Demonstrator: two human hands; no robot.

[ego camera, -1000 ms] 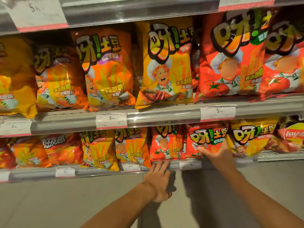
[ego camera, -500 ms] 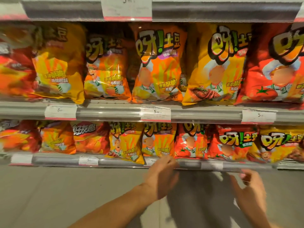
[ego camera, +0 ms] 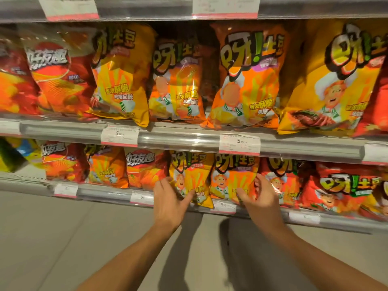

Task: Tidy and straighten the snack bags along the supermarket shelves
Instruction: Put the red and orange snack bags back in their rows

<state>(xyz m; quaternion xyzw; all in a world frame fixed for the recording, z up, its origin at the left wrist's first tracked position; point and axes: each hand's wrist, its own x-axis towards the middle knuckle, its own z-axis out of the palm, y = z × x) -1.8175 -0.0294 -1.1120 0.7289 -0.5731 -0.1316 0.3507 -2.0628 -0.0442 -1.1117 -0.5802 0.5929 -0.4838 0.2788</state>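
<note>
Head view showed the left hand (ego camera: 168, 198) nearest, fingers loosely spread with their tips on the lower edge of a yellow bag (ego camera: 192, 177) on the bottom shelf (ego camera: 105, 193). Just beside it the right hand (ego camera: 261, 197), half-curled, cupped the lower right side of an orange bag (ego camera: 233, 177); whether it truly gripped could not be told. Both bags looked light, puffy, slippery and easily crushed, so sides and bottom seams seemed the safest holds. Farther up, larger bags (ego camera: 247, 80) leaned unevenly.
</note>
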